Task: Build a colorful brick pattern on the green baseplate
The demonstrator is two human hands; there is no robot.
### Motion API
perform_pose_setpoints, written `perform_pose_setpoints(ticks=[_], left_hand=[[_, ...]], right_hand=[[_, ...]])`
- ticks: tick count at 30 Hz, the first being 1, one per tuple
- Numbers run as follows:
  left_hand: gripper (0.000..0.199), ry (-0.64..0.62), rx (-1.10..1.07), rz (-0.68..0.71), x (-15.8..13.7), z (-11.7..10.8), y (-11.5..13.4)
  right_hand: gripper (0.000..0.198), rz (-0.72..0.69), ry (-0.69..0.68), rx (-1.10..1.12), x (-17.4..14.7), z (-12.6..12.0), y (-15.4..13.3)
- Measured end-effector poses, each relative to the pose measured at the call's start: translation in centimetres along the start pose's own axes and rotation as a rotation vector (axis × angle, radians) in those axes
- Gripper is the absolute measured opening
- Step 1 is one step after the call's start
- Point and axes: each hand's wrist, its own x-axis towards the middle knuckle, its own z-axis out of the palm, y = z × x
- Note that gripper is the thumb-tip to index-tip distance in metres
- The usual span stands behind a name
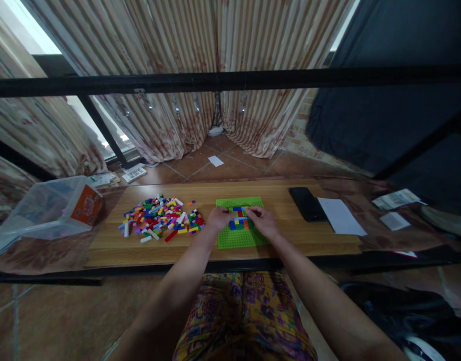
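Observation:
A bright green baseplate [226, 241] lies on the wooden board, with several rows of blue, red, green, yellow and orange toy bricks [241, 223] on its middle. My left hand [219, 218] is closed at the left edge of these bricks, thumb and fingers pressed together. From the right side my right hand [263, 220] pinches at the same bricks. A pale strip lies between the fingertips of both hands. The fingers partly cover what they grip. Left of the plate spreads a loose pile of mixed-colour bricks [160, 215].
The wooden board [286, 240] also carries a black phone-like object [307, 203] and a white sheet of paper [341, 216] at right. A clear plastic tub [51, 205] with an orange label stands at the far left. A black bar [230, 80] crosses beyond the board.

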Motion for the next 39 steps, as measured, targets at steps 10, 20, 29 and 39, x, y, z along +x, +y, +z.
perform_pose_setpoints(ticks=[10,20,29,39], left_hand=[[0.032,0.033,0.054,-0.02,0.4,0.3,-0.5],[0.041,0.048,0.106,-0.052,1.1,0.6,-0.5],[0.032,0.01,0.077,-0.042,1.7,0.8,-1.2],[0.028,0.079,-0.107,0.082,-0.6,-1.0,-0.3]], right_hand=[[0.029,0.066,0.013,-0.057,0.4,0.5,-0.4],[0.032,0.142,-0.033,-0.216,1.9,-0.2,-0.9],[0.034,0.152,-0.118,-0.252,2.5,-1.0,-1.2],[0.031,0.154,-0.138,-0.034,1.4,-1.4,-1.3]])
